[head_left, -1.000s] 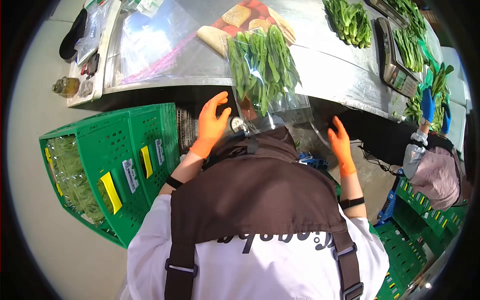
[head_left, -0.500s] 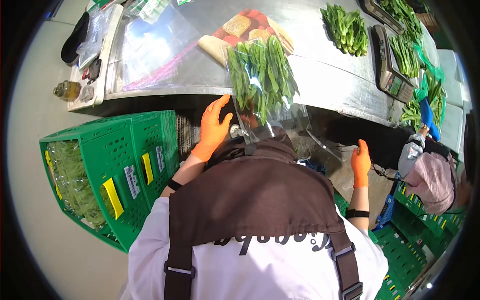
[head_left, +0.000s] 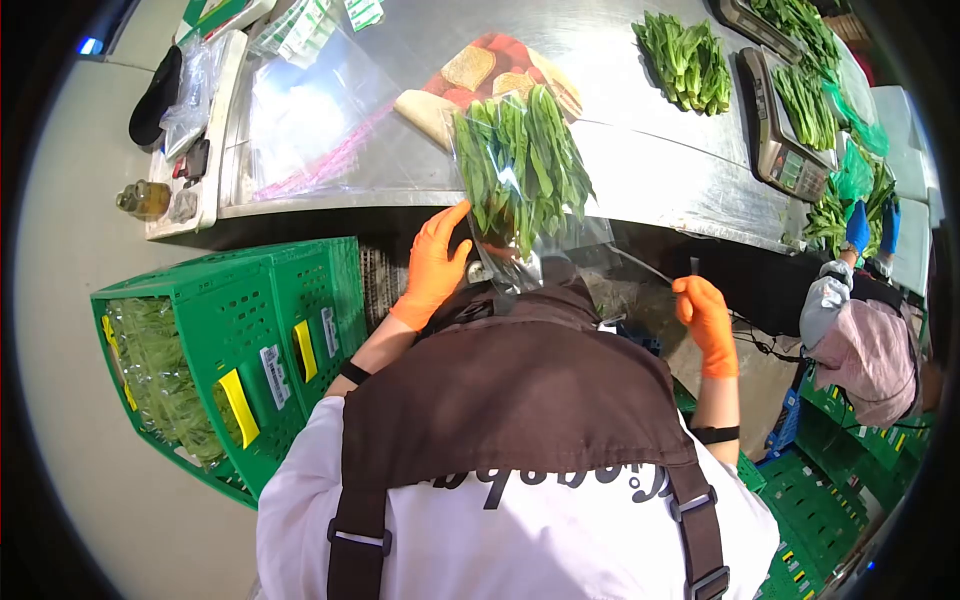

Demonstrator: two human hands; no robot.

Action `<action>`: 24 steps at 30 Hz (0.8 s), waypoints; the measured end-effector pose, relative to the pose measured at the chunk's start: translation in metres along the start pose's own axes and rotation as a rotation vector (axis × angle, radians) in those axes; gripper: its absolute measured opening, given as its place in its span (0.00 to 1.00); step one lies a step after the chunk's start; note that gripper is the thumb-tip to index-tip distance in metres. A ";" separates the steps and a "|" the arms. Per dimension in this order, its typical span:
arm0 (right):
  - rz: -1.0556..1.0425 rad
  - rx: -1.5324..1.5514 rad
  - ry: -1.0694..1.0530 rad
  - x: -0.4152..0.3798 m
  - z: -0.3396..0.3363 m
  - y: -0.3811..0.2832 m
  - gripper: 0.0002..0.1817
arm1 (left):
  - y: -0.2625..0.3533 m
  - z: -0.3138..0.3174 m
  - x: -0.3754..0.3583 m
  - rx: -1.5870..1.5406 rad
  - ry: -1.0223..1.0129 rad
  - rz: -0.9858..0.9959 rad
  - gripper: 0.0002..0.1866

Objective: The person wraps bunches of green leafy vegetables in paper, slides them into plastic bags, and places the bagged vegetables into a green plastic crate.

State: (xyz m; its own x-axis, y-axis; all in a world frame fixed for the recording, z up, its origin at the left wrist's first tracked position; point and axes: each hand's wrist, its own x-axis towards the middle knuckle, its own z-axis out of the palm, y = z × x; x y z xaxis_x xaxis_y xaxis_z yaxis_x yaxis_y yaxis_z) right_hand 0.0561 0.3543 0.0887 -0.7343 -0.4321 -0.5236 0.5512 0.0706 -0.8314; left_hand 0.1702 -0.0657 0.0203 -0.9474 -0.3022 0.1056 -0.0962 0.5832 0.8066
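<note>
A bundle of leafy greens (head_left: 525,165) lies in a clear plastic bag (head_left: 590,235) at the table's front edge, the bag's lower end hanging toward my apron. My left hand (head_left: 432,268), in an orange glove, is open beside the bag's left edge, thumb apart from the fingers. At the right, my orange-gloved right hand (head_left: 708,322) has its fingertips pinched on the end of a thin strip (head_left: 645,264). That strip runs from the bag's right corner to the fingers. Under the bag is a patterned red and tan cloth or sheet (head_left: 470,70).
Flat plastic bags (head_left: 310,125) lie on the metal table (head_left: 640,180). Farther right are loose greens (head_left: 683,62) and a scale (head_left: 790,165) holding greens. Green crates (head_left: 280,370) stand at left. A co-worker's blue-gloved hands (head_left: 858,228) handle greens at far right.
My right hand has moved left and its fingers have closed on the strip, which hung loose before and is now raised and stretched. My left hand stays near the bag.
</note>
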 end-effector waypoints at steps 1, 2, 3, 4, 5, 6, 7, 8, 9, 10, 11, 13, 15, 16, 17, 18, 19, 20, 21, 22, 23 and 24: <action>0.108 -0.140 0.037 -0.004 -0.008 -0.005 0.18 | 0.003 -0.001 0.000 0.043 0.003 0.039 0.30; 0.216 -0.280 0.075 -0.008 -0.013 -0.010 0.23 | 0.006 -0.001 0.000 0.085 0.005 0.078 0.29; 0.213 -1.130 0.232 -0.009 -0.028 0.011 0.26 | 0.009 -0.001 0.001 0.128 0.019 0.124 0.27; 0.180 -1.982 0.387 -0.005 -0.039 0.030 0.30 | 0.009 0.000 0.000 0.128 0.023 0.126 0.27; -0.029 -1.643 0.425 0.006 -0.024 0.013 0.28 | 0.008 0.001 -0.001 0.156 -0.013 0.149 0.25; -0.326 -1.469 0.562 0.026 -0.019 0.020 0.27 | 0.011 0.001 0.001 0.186 -0.042 0.170 0.23; -0.490 -1.433 0.554 0.044 -0.015 0.021 0.26 | 0.015 0.003 0.002 0.184 -0.024 0.155 0.16; -0.641 -1.385 0.550 0.058 0.015 0.012 0.25 | 0.015 0.005 -0.002 0.189 -0.034 0.150 0.16; -0.677 -1.355 0.413 0.070 0.040 0.008 0.24 | 0.014 0.007 -0.002 0.148 -0.062 0.134 0.13; -0.719 -1.324 0.280 0.082 0.062 0.002 0.25 | 0.013 0.009 0.001 0.107 -0.083 0.122 0.11; -0.781 -1.401 0.168 0.095 0.081 -0.003 0.22 | 0.017 0.009 0.005 0.110 -0.032 0.153 0.07; -0.847 -1.471 0.052 0.119 0.098 -0.016 0.19 | 0.024 0.004 0.016 -0.056 -0.008 0.085 0.06; -0.934 -1.181 -0.120 0.142 0.105 -0.030 0.12 | 0.040 -0.017 0.037 -0.308 0.007 -0.037 0.05; -0.918 -0.936 -0.059 0.151 0.110 -0.044 0.05 | 0.044 -0.030 0.052 -0.315 0.029 -0.101 0.04; -0.836 -0.798 -0.019 0.159 0.115 -0.067 0.04 | 0.045 -0.037 0.069 -0.367 0.129 -0.010 0.04; -0.755 -0.661 0.020 0.165 0.120 -0.093 0.04 | 0.055 -0.051 0.087 -0.414 0.182 0.027 0.04; -0.721 -0.441 -0.018 0.173 0.126 -0.112 0.03 | 0.058 -0.063 0.101 -0.316 0.258 0.033 0.05; -0.683 -0.222 -0.058 0.177 0.132 -0.129 0.03 | 0.069 -0.071 0.112 -0.484 0.297 0.040 0.05; -0.686 -0.135 -0.159 0.173 0.142 -0.146 0.04 | 0.088 -0.080 0.119 -0.526 0.252 -0.138 0.06; -0.699 -0.133 -0.165 0.180 0.141 -0.152 0.04 | 0.102 -0.086 0.124 -0.564 0.206 -0.321 0.07; -0.628 -0.185 -0.217 0.191 0.136 -0.156 0.05 | 0.092 -0.089 0.133 -0.561 0.212 -0.315 0.07; -0.553 -0.236 -0.268 0.200 0.130 -0.159 0.05 | 0.073 -0.091 0.146 -0.574 0.207 -0.310 0.07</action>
State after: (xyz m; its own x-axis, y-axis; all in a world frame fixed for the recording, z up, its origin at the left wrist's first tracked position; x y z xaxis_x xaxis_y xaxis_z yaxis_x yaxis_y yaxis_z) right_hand -0.1269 0.1395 0.1402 -0.7433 -0.6682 0.0319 -0.0030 -0.0443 -0.9990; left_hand 0.0524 -0.1364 0.1476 -0.8188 -0.5619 -0.1175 -0.1230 -0.0283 0.9920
